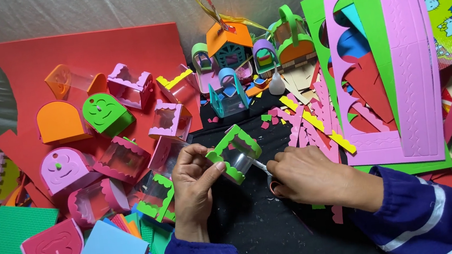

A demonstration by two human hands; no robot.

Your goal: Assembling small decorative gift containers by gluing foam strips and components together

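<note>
Left hand [193, 183] grips a small clear box with green scalloped foam trim [234, 153], held just above the dark mat; right hand [304, 177] closes on scissors [267, 174] at its edge, trimming unfinished; left of that hand, finished trimmed boxes [128, 154] pile up; beyond, foam houses [228, 45].

Green scalloped-trim clear box [235, 153], big red foam sheet [89, 52], pink cutout sheet [407, 68], navy sleeve [431, 217] with pale stripes.
</note>
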